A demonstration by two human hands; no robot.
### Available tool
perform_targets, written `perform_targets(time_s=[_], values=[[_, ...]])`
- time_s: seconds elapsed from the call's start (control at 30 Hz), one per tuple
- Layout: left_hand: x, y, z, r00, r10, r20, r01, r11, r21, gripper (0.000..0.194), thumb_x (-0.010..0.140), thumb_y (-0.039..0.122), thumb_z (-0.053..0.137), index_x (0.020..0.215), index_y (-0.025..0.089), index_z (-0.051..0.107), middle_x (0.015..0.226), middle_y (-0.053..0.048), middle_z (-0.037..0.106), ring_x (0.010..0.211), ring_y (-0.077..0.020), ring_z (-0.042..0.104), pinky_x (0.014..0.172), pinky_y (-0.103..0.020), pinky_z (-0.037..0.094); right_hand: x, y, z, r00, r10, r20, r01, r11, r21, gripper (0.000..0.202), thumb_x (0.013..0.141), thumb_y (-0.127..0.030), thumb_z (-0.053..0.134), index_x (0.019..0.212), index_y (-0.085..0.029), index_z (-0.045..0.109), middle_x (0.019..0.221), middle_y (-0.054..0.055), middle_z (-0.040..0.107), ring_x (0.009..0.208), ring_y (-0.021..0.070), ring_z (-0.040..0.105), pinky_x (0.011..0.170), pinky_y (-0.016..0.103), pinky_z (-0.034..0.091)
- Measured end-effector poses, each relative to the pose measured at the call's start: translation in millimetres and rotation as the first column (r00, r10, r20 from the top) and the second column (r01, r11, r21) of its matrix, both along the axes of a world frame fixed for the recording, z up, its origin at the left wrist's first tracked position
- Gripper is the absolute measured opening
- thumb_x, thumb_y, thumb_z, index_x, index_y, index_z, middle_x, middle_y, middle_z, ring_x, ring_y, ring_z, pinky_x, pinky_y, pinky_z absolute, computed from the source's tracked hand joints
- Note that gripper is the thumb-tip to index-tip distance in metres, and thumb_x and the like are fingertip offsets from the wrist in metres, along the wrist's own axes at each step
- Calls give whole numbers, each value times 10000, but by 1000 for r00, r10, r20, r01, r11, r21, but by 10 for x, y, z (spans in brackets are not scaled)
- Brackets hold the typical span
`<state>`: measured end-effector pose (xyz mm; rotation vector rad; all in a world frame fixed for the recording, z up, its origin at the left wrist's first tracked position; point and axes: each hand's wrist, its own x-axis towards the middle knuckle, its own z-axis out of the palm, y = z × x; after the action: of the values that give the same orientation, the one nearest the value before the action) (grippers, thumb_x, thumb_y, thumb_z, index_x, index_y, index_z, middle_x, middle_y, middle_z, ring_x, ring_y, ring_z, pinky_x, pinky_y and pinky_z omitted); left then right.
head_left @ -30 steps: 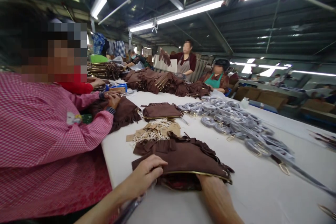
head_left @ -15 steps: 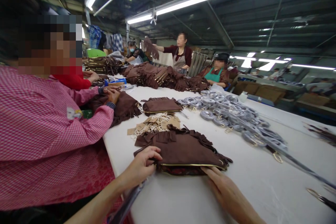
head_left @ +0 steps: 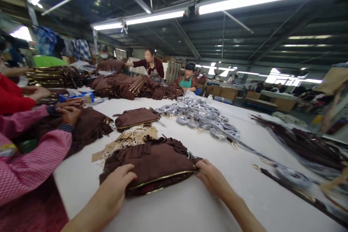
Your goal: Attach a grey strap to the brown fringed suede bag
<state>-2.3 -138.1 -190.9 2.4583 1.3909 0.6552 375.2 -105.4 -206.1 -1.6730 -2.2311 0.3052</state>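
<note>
A dark brown fringed bag (head_left: 160,161) lies flat on the white table in front of me, its gold zipper edge towards me and gaping a little. My left hand (head_left: 118,181) is closed over the left end of the bag, with its thumb side on the brown face. At the opposite end, the fingers of my right hand (head_left: 210,174) pinch the corner beside the zipper. Just behind the bag lies a heap of tan paper tags (head_left: 127,139) with white strings. Another brown fringed bag (head_left: 137,117) rests past the tags.
Coiled straps in grey wrapping (head_left: 201,114) spread over the table (head_left: 174,214) towards the right. Dark straps (head_left: 307,141) lie at the far right. A big pile of brown bags (head_left: 130,83) stands at the back. On my left a co-worker's hand (head_left: 71,113) rests on brown fringed material.
My view has swung to the right. My right hand has moved from the zipper opening to the bag's right corner. My left hand lies lower over the left end.
</note>
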Motion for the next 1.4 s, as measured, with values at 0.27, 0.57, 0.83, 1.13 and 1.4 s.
perform_targets(time_s=[0.27, 0.57, 0.83, 1.13, 1.4], values=[[941, -122, 203, 950, -247, -189, 245, 969, -36, 574, 735, 11, 464, 1277, 179, 549, 1478, -113, 429, 1357, -295, 377, 1141, -460, 316, 96, -178, 334, 937, -54, -344, 4, 990, -143, 220, 873, -385, 479, 739, -217, 525, 643, -14, 589, 613, 154, 539, 595, 271, 425], [1927, 59, 389, 989, -93, -113, 95, 995, 11, 243, 851, 337, 626, 1060, 230, 568, 1094, -46, 594, 967, -226, 577, 827, -329, 518, -103, -318, 395, 632, -80, -771, -221, 935, -278, 355, 805, -516, 563, 782, -163, 575, 681, 2, 601, 599, 132, 566, 566, 261, 481], [2034, 63, 329, 974, -11, -228, 16, 1000, 22, 252, 873, 128, 399, 1041, 176, 582, 1033, -94, 652, 969, -276, 618, 815, -407, 522, -208, -321, 370, 814, -6, -580, 25, 999, 25, 230, 873, -410, 459, 778, -210, 521, 677, 2, 579, 611, 154, 528, 558, 271, 419], [1815, -27, 764, 933, -33, -359, -3, 995, -99, 274, 855, 222, 440, 1006, 154, 658, 965, -144, 719, 893, -306, 680, 800, -433, 518, 90, -78, -25, 786, -21, -618, 28, 1000, 1, 229, 821, -460, 508, 859, -236, 535, 531, -80, 447, 510, 133, 434, 506, 239, 350], [408, -125, 190, 814, 314, -488, -291, 948, 126, 392, 765, 82, 508, 1103, 205, 665, 1179, -181, 641, 1112, -368, 572, 895, -506, 452, 354, -49, 97, 647, -156, -746, 221, 975, -12, 334, 787, -563, 557, 844, -234, 540, 507, -77, 412, 444, 118, 381, 451, 250, 283]])
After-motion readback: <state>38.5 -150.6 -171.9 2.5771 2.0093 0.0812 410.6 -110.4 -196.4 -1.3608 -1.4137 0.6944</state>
